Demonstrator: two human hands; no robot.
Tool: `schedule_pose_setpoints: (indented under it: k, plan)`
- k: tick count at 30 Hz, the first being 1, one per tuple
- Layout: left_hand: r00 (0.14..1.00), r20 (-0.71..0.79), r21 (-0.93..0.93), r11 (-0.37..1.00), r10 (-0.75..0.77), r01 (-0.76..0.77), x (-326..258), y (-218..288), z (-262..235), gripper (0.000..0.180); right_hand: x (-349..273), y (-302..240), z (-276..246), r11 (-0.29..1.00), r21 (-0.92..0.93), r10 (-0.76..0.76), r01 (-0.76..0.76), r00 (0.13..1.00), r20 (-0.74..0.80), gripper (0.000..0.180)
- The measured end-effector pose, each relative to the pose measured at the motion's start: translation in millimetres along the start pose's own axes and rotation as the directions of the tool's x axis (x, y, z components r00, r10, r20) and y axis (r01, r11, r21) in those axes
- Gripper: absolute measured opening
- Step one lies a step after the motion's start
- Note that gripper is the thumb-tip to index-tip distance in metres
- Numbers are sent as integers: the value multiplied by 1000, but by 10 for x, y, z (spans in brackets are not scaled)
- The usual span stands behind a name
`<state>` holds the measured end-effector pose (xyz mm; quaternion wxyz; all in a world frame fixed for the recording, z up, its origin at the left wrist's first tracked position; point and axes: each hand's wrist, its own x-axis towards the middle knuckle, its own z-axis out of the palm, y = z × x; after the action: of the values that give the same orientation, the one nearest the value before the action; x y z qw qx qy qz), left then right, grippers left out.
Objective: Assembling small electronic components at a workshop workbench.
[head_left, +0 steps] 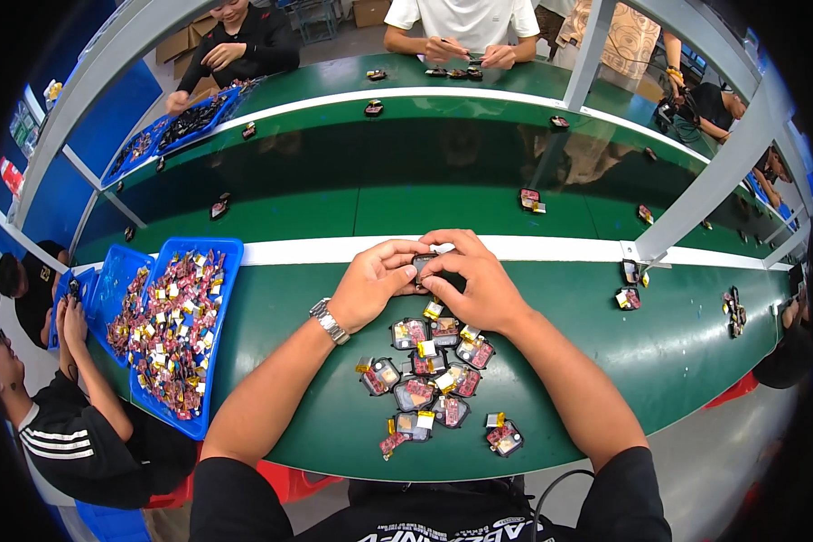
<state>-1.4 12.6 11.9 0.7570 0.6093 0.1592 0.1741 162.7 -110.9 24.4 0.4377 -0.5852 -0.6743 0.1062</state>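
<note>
My left hand (370,285), with a metal watch on its wrist, and my right hand (481,285) meet near the white rail. Between their pinched fingers is a small black plastic casing (424,263); the fingers cover much of it. Just below my hands, on the green tabletop, lies a cluster of black casings (414,395) with red circuit boards and small silver-and-yellow battery packs. One such casing (504,436) sits apart from the cluster, toward the table's near edge.
Left of my arm, a blue tray (199,241) is heaped with boards and batteries. Beyond the white rail (533,247) runs a green conveyor (316,208) carrying scattered casings. A grey post (741,172) rises at right, near more casings (628,296). Several people work around the line.
</note>
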Motion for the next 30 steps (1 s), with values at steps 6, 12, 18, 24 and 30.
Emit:
schedule_pose_setpoints:
  k: [6, 12, 18, 24, 30]
  plan:
    - [1000, 28, -9, 1000, 2, -2, -1, -2, -20, 34, 1, -33, 89, 997, -72, 8, -14, 997, -79, 6]
    - [999, 47, -63, 998, 11, -8, 7, -27, -52, 34, -14, -43, 88, 996, -89, -36, 24, 990, -136, 9]
    - [998, 61, -103, 995, 16, -9, 13, -48, -84, 33, -4, -53, 76, 991, -122, -78, 61, 988, -137, 11]
    - [998, 65, -130, 991, 15, -6, 15, -56, -91, 32, -9, -61, 116, 1000, -27, 7, -11, 986, -166, 15]
    - [999, 39, -133, 991, 26, -21, 11, -43, -51, 32, -27, -39, 162, 993, 79, 99, -84, 972, -213, 16]
